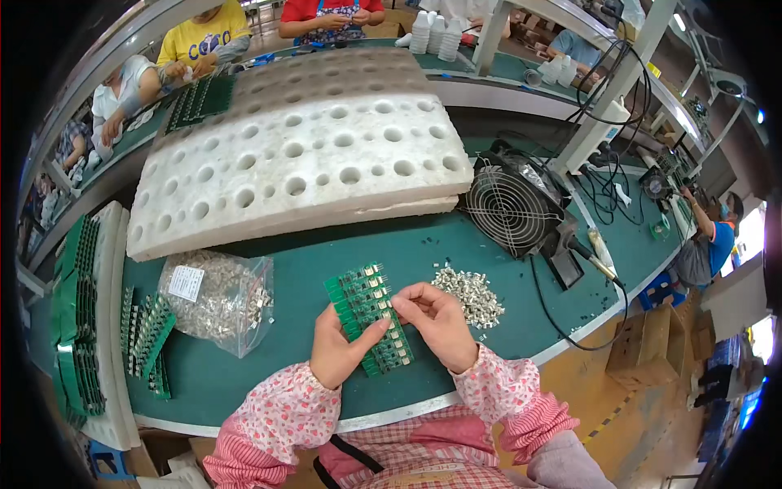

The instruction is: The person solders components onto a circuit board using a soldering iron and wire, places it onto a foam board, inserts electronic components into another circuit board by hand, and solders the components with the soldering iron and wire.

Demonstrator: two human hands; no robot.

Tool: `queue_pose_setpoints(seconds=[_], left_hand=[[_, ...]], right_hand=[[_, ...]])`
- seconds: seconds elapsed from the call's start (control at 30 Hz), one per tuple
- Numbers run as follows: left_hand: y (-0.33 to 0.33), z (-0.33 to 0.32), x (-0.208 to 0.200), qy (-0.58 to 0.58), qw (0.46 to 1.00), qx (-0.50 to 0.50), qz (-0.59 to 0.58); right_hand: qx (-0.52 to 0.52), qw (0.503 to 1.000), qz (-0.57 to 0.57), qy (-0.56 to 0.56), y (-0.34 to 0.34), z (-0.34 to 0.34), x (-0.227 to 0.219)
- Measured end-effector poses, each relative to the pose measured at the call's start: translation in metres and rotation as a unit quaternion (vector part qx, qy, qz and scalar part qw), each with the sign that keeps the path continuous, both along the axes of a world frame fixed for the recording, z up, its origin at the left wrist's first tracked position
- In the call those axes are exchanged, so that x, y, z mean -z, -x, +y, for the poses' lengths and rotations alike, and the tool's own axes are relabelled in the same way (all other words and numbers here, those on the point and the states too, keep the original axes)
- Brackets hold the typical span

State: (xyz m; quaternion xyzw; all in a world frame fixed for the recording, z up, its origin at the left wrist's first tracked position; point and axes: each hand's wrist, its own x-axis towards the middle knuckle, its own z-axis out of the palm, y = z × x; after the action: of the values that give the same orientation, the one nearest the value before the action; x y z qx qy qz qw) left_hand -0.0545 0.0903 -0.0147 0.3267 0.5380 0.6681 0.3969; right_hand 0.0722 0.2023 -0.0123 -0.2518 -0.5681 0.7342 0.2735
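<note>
My left hand grips a green circuit board panel by its left and lower part, thumb laid across its face. Small silvery metal connectors sit in a row along the panel, which is tilted above the green mat. At the panel's right edge, the thumb and fingers of my right hand are pinched together; whatever is between the fingertips is hidden. Just beyond my right hand lies a loose pile of small silvery connectors. A clear plastic bag of similar parts rests to the left of my hands.
Populated green boards lean together at the left, beside more boards on a white foam strip. A large holed foam block spans the back. At right stand a black fan and a corded soldering iron. Co-workers sit opposite.
</note>
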Motion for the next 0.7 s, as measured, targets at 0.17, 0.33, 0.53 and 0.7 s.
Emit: queue_pose_setpoints(seconds=[0.17,0.33,0.53,0.7], left_hand=[[-0.0029,-0.0020,-0.0022,-0.008,0.998,-0.022,0.062],[-0.0056,-0.0008,-0.0036,0.010,0.999,-0.028,0.034],[-0.0065,-0.0006,-0.0044,0.015,0.999,-0.031,0.028],[-0.0079,-0.0012,-0.0047,0.008,0.999,-0.031,0.027]], right_hand=[[0.013,1.000,0.013,0.011,0.0020,-0.0051,0.0009],[0.022,1.000,0.003,0.015,0.0030,-0.0079,-0.0015],[0.015,1.000,0.003,0.016,0.0011,-0.0068,0.0002],[0.000,1.000,0.010,0.019,-0.0004,-0.0057,0.0020]])
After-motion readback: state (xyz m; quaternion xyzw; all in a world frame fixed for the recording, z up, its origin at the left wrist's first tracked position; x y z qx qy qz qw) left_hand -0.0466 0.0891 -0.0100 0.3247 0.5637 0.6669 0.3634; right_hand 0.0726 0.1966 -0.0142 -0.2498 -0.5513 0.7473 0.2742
